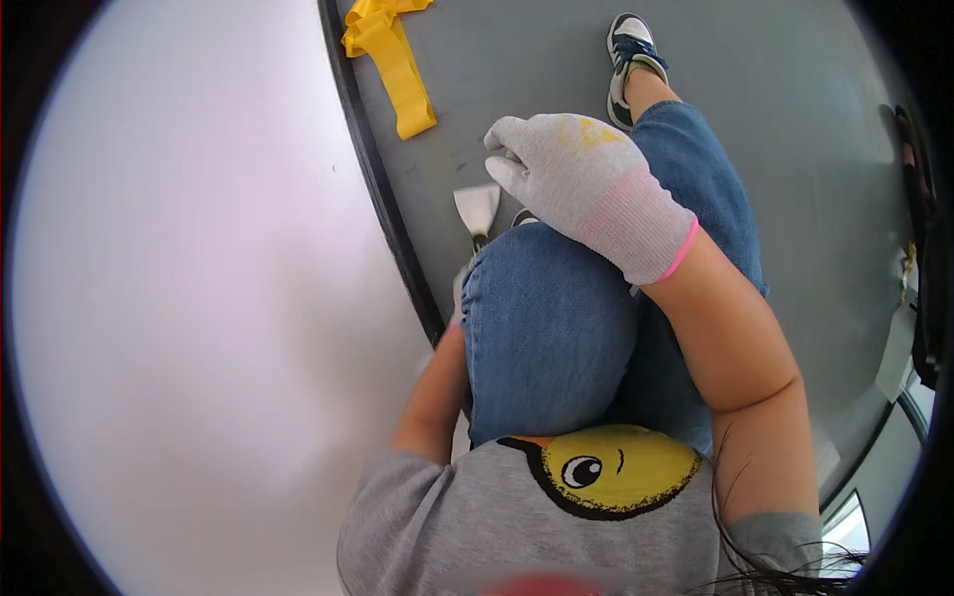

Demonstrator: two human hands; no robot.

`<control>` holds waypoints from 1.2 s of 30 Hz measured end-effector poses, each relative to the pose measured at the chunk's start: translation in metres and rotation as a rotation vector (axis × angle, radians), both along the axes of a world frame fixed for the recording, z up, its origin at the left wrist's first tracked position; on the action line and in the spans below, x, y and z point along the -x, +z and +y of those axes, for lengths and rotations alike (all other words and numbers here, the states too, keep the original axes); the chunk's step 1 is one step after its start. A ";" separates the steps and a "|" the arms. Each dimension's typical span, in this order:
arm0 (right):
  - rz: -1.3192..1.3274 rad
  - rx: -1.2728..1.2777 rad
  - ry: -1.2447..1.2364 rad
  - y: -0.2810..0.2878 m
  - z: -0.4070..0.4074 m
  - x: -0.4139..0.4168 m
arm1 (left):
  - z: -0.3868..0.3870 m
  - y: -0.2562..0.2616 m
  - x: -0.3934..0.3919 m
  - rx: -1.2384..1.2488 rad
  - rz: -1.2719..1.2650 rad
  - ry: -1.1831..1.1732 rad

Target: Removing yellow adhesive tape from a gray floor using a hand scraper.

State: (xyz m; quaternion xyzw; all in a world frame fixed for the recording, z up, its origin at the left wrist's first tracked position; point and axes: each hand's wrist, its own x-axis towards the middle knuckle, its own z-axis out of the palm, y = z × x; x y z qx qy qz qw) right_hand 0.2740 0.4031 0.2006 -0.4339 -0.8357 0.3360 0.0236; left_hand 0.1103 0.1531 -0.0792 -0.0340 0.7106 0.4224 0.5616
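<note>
My left hand (458, 296), in a pale knit glove, is mostly hidden behind my bent knee. It grips the dark handle of a putty knife or scraper (477, 208), whose wide, pale metal blade points away from me beside the black baseboard (380, 182). Above my knees hovers my right hand (570, 167) in a light grey glove with a pink-edged cuff. Its fingers curl inward, with a small gap between thumb and forefinger. The palm faces away, so whether anything is inside cannot be seen.
Crumpled yellow tape (399, 74) lies on the grey floor (782, 149) near the baseboard. A white wall (201, 261) rises along my left. My jeans-clad legs (551, 328) are bent before me, one shoe (632, 67) stretched forward. Dark objects (928, 261) stand at the far right.
</note>
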 end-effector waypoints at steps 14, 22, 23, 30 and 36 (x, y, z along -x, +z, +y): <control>0.152 -0.023 -0.107 0.021 -0.003 -0.003 | 0.294 0.058 0.088 -0.234 -0.206 0.228; 0.161 0.006 -0.093 0.018 0.004 -0.010 | 0.155 0.045 0.086 -0.238 0.027 -0.082; 0.150 0.030 -0.109 0.017 0.004 -0.011 | 0.122 0.036 0.073 -0.173 0.076 -0.003; 0.119 -0.057 -0.093 0.006 0.003 -0.013 | -0.086 0.014 0.027 -0.074 -0.060 0.003; 0.090 -0.020 -0.071 0.000 0.000 -0.006 | -0.060 -0.004 0.039 0.046 -0.066 0.013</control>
